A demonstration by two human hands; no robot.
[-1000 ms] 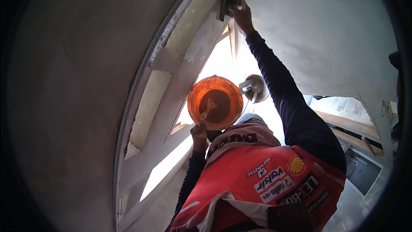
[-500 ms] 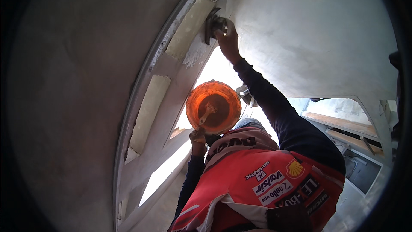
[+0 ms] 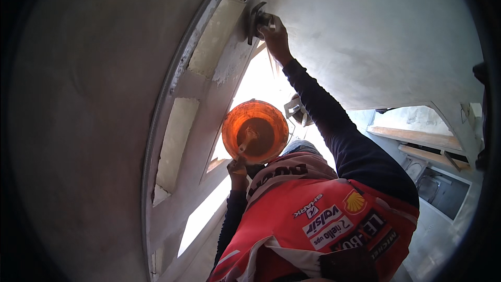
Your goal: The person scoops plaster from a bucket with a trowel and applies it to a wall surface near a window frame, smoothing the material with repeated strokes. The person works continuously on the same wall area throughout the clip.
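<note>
High up, my right hand [image 3: 276, 36] is closed around the handle of a dark plastering trowel [image 3: 254, 23]. The trowel's blade lies at the grey plastered surface beside a recessed panel [image 3: 214, 36]. Lower down, my left hand [image 3: 238, 168] grips the near rim of an orange bucket [image 3: 227, 130]. Brownish material coats the bucket's inside and bottom. A brush-like tool [image 3: 246, 141] with a pale handle leans inside, its handle end close to my left hand; its head is hard to make out.
A curved grey edge strip [image 3: 156, 104] runs along the left, with a second recessed panel [image 3: 177, 136] beside it. Bright openings show behind the bucket. A metal object [image 3: 296, 108] is near my right forearm. Wooden ledges [image 3: 412, 138] and a sink-like basin [image 3: 436, 188] are at the right.
My right hand and the trowel sit slightly higher and farther left in view. The bucket has shifted slightly left with my left hand. The whole view has shifted a little too.
</note>
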